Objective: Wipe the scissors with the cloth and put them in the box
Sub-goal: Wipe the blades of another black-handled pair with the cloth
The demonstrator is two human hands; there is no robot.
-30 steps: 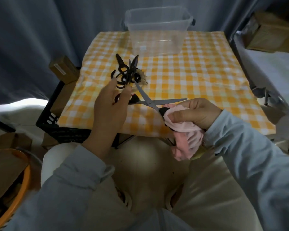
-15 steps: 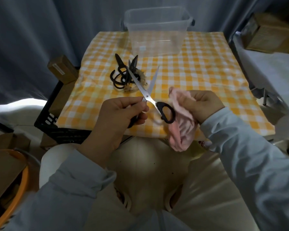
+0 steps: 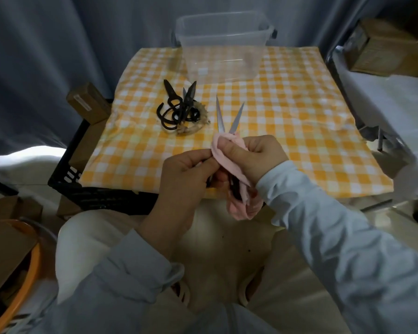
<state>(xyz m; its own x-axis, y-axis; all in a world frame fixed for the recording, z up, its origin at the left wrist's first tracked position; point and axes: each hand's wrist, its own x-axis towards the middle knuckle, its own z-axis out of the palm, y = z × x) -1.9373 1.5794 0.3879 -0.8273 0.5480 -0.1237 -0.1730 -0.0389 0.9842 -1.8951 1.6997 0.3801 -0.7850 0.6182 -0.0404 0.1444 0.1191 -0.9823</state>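
Note:
A pair of silver-bladed scissors [image 3: 228, 118] points away from me over the near part of the table, blades spread in a V. My left hand [image 3: 186, 172] grips its black handles from below. My right hand [image 3: 256, 156] pinches the pink cloth [image 3: 229, 160] around the base of the blades; the cloth hangs down past the table edge and hides most of the handles. A pile of black scissors [image 3: 179, 109] lies on the checked tablecloth to the left. The clear plastic box [image 3: 221, 44] stands at the table's far edge.
The yellow-and-white checked tablecloth [image 3: 287, 131] covers a small table. A black crate [image 3: 82, 186] with cardboard boxes sits at its left. More cardboard boxes [image 3: 386, 49] stand at the far right. An orange-rimmed basin [image 3: 17, 280] is at the lower left.
The scissors turned from lying sideways to pointing straight away from me. My right hand brought the cloth from the handle up onto the base of the blades.

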